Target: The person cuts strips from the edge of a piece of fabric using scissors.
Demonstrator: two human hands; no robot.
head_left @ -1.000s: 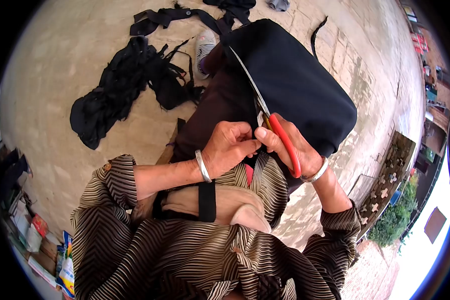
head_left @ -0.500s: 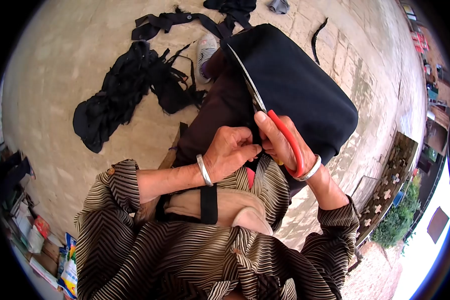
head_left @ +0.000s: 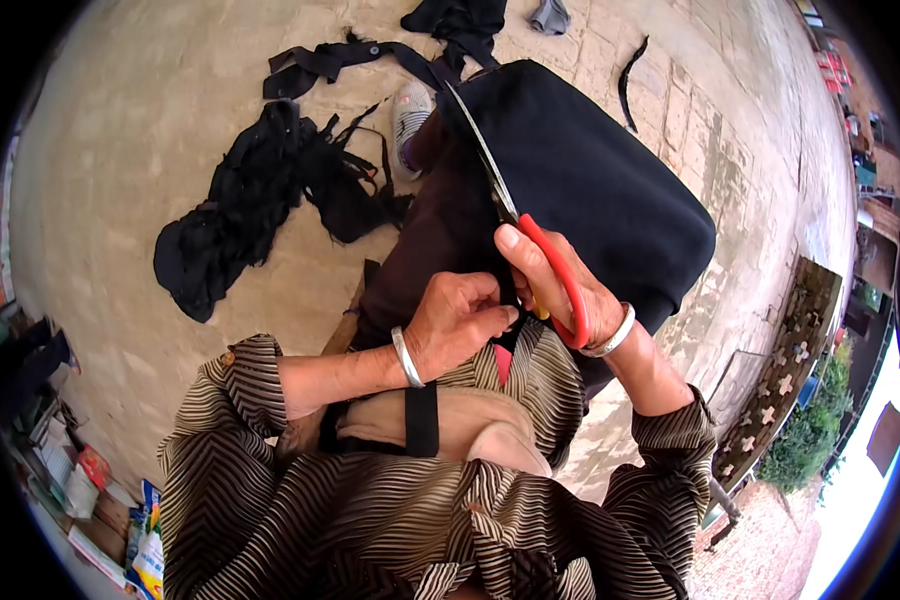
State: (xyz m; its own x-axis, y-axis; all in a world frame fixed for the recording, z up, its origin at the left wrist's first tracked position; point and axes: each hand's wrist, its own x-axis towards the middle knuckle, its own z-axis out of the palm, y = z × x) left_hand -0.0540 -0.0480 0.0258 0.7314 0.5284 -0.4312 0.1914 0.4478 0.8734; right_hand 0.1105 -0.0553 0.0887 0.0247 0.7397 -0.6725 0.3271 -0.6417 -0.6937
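My right hand [head_left: 560,278] is closed round the red-handled scissors [head_left: 570,290], with the thumb along the near end of the blades. The long blades point away from me, up along the left edge of a black cloth [head_left: 600,180] draped over my leg. My left hand [head_left: 458,322] is closed in a pinch close beside the right one. Dark cloth shows at its fingertips, and the fingers partly hide what they grip. Both wrists wear silver bangles.
A heap of cut black cloth [head_left: 245,195] lies on the concrete floor to the left. Farther off are a buttoned black strip [head_left: 345,58], more black cloth [head_left: 460,22], a grey scrap [head_left: 550,16] and a thin black strip [head_left: 630,80]. Bags [head_left: 150,550] stand at lower left.
Both hands stay close together. The scissors and right hand have shifted slightly left, and the left thumb sits a little lower. The view has tilted slightly.
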